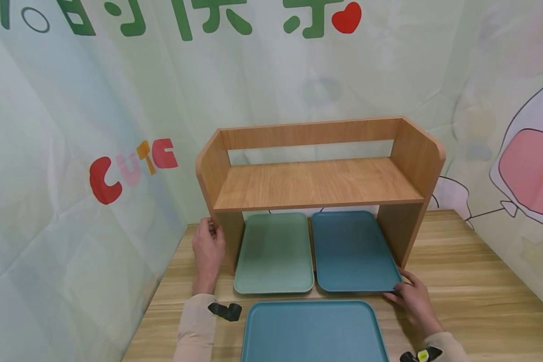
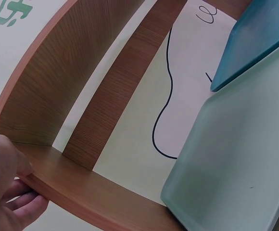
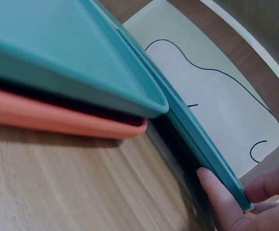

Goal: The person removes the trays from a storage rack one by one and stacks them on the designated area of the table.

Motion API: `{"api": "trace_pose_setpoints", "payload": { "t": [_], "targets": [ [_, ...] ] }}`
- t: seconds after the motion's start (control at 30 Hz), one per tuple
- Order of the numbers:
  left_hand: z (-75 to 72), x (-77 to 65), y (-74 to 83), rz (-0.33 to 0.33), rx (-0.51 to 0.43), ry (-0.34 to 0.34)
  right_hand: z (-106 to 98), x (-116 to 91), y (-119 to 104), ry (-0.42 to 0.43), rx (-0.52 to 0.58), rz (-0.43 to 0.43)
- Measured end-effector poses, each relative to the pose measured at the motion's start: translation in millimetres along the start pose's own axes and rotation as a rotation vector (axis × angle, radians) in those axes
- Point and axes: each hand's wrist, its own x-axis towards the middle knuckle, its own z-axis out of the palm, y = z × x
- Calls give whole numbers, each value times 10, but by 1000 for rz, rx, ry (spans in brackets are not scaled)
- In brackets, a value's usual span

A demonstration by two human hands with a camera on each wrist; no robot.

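Observation:
A wooden desk shelf (image 1: 319, 183) stands against the back wall. My left hand (image 1: 209, 254) grips the front edge of its left side panel, thumb on one face and fingers curled round the other in the left wrist view. Under the shelf board, a light green tray (image 1: 273, 254) lies on the left and a blue tray (image 1: 355, 251) beside it on the right, both sticking out in front. With thumb and fingers, my right hand (image 1: 414, 301) pinches the blue tray's front right corner, near the foot of the right side panel.
Another blue tray (image 1: 314, 332) lies close in front of the shelf, and an orange tray (image 3: 57, 118) shows beneath it in the right wrist view. Printed cloth (image 1: 72, 241) hangs along the left, back and right of the wooden table (image 1: 484, 281).

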Motion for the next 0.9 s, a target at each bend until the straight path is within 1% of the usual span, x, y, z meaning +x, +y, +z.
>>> {"api": "trace_pose_setpoints", "payload": {
  "t": [0.2, 0.33, 0.47, 0.57, 0.77, 0.9],
  "targets": [
    [-6, -5, 4, -2, -12, 4, 17, -41, -34, -11, 41, 22],
    [-3, -6, -5, 5, -9, 6, 25, -47, -39, -2, 57, 39],
    [-1, -6, -11, 9, -5, 8, 39, -52, -35, 20, 62, 28],
    [-1, -7, -9, 7, -5, 6, 46, -67, -44, 21, 72, 23],
    [7, -5, -13, 4, -1, 1, 46, -120, -91, -13, 101, 51],
    [3, 2, -11, 10, -2, 2, 40, -153, -119, -36, 124, 52]
  ]
}}
